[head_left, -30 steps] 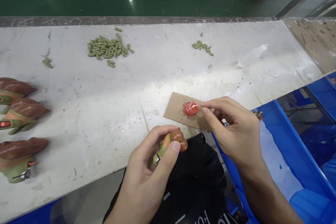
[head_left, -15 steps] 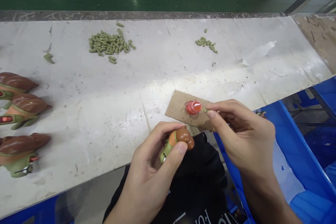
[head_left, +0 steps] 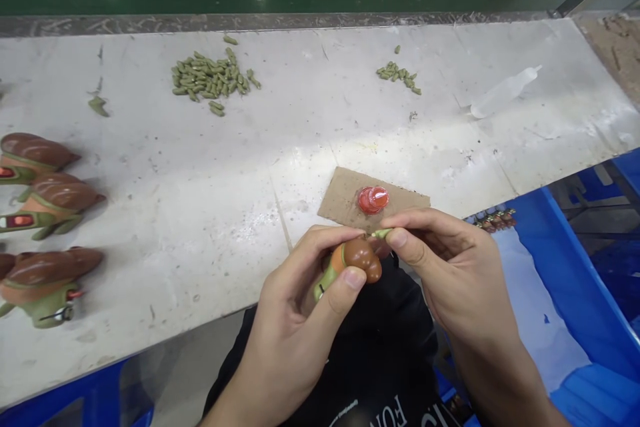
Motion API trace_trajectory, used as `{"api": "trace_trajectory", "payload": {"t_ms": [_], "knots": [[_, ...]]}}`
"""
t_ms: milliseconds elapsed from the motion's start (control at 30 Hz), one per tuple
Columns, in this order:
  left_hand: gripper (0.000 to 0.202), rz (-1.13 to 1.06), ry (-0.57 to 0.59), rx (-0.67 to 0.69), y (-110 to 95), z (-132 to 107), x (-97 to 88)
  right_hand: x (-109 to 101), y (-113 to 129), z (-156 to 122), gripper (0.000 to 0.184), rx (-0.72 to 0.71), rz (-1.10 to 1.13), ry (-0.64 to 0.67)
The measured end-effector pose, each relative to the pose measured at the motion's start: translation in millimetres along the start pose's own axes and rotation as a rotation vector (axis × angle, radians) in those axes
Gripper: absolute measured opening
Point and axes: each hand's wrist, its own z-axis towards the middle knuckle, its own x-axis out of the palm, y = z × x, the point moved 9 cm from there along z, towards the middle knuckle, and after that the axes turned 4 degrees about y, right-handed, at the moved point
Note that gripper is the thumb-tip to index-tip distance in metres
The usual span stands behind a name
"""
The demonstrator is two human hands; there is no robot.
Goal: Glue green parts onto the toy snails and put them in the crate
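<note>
My left hand [head_left: 305, 313] is closed round a small painted figurine [head_left: 361, 259] with a brown, rounded top, an orange band and a green part; its underside is hidden in the palm. Between thumb and forefinger, my right hand [head_left: 445, 260] pinches a small green peg-like piece [head_left: 381, 233]. The piece's tip is right beside the figurine's upper edge; whether they touch I cannot tell. Just beyond the hands, a glossy red blob [head_left: 373, 199], apparently in a small clear dish, sits on a piece of cardboard [head_left: 345, 190].
A large pile of green pieces [head_left: 210, 77] and a smaller pile [head_left: 399, 75] lie farther back on the white table [head_left: 200, 167]. Similar figurines [head_left: 55, 280] stand at the left. A translucent bottle [head_left: 505, 92] lies at the right, above a blue crate [head_left: 575, 280].
My right hand has moved the green piece from beside the red blob down and left to the figurine. My left hand keeps hold of the figurine, and the view has shifted slightly.
</note>
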Motion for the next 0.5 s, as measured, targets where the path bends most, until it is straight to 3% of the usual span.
{"api": "trace_trajectory", "payload": {"t_ms": [500], "knots": [[0.018,0.023,-0.015,-0.013,1.1,-0.3,-2.6,2.2,8.0,0.2,0.018,-0.056,-0.083,-0.014]]}}
